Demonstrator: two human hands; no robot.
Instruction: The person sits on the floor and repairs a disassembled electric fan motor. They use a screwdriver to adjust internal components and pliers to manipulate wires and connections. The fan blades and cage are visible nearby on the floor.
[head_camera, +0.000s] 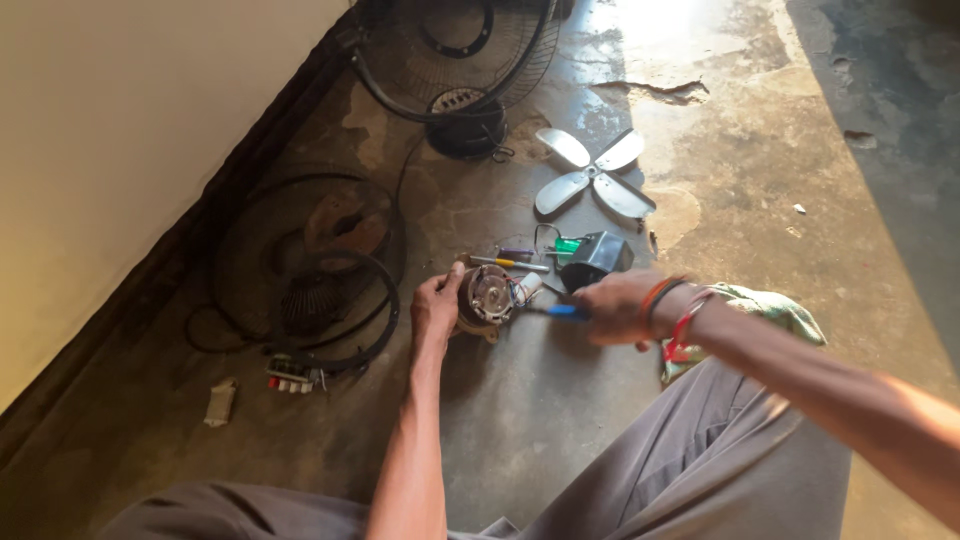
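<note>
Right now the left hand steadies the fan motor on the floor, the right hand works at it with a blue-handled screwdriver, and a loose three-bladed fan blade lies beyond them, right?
Not quite: the loose fan blade has four blades, not three, as the head view shows. The rest holds: the left hand steadies the fan motor on the floor, and the right hand works at it with a blue-handled screwdriver.

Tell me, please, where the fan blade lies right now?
The fan blade lies on the floor at upper centre, beyond the black housing, right of the fan guard.

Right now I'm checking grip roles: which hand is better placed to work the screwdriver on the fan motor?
Right. The right hand already holds the blue-handled screwdriver pointed at the fan motor; the left hand steadies the motor.
</note>
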